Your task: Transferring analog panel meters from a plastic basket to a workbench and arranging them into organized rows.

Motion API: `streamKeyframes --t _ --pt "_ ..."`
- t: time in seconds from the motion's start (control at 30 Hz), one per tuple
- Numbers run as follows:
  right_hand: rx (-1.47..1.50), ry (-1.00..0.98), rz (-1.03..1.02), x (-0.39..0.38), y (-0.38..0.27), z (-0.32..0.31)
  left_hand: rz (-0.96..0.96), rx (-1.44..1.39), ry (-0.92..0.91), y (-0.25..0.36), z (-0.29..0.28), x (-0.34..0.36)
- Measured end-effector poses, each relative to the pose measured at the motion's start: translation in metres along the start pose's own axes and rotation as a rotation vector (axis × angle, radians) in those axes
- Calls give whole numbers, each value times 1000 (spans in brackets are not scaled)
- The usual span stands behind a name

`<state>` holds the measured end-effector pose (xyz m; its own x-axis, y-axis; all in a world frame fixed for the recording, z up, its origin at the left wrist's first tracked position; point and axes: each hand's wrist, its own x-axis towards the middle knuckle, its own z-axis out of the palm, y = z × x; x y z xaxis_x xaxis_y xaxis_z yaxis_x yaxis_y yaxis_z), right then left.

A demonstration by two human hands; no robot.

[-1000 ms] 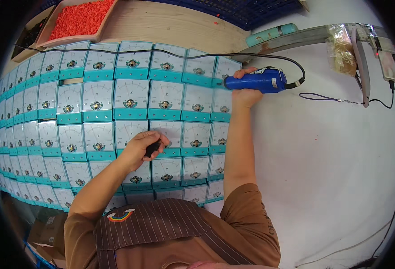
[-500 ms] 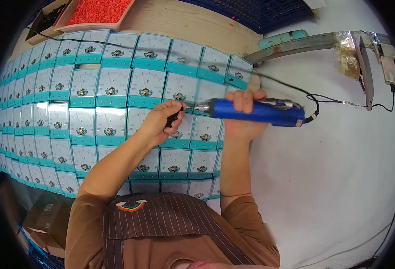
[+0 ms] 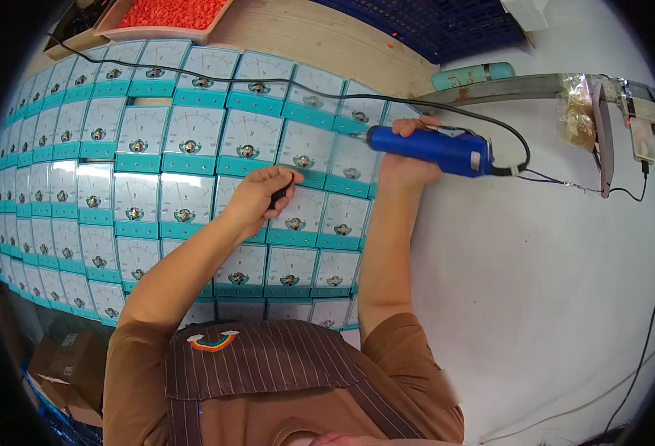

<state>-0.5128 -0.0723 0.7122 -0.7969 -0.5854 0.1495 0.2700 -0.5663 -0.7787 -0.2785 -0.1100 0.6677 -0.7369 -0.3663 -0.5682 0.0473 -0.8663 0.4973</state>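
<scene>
My right hand [image 3: 411, 160] is wrapped around a blue electric screwdriver [image 3: 450, 154], its bit pointing left over the panel meters. My left hand [image 3: 259, 195] is closed with something small and black [image 3: 281, 193] in its fingers; the kind cannot be made out. Beneath both hands spread rows of square analog panel meters [image 3: 245, 137], each with a pale dial face, a teal lower strip and a small metal mechanism. The screwdriver tip is apart from my left fingers, above a meter [image 3: 352, 157] to their upper right.
A black cable [image 3: 290, 80] runs from the screwdriver across the meters. At the back are a tray of red pieces [image 3: 167, 15], a box of black parts [image 3: 78, 26] and a blue crate [image 3: 431, 30]. A teal bottle [image 3: 472, 75] lies by a metal bar [image 3: 506, 91].
The screwdriver has moved up and to the right, away from my left fingertips, where its bit was before. My left hand has barely shifted and keeps the black thing.
</scene>
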Motion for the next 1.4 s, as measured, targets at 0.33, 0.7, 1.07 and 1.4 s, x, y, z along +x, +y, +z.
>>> streamKeyframes --t 0.33,0.7,1.07,1.4 --pt "21 -19 73 20 35 -8 -45 -68 -75 -3 -20 -1" --pt "-43 16 75 30 20 -10 -26 -114 -14 3 -12 2" --pt "327 -374 262 -48 -2 39 53 -186 68 17 7 5" --pt "164 -235 156 -12 50 72 115 -120 83 24 -34 -2"
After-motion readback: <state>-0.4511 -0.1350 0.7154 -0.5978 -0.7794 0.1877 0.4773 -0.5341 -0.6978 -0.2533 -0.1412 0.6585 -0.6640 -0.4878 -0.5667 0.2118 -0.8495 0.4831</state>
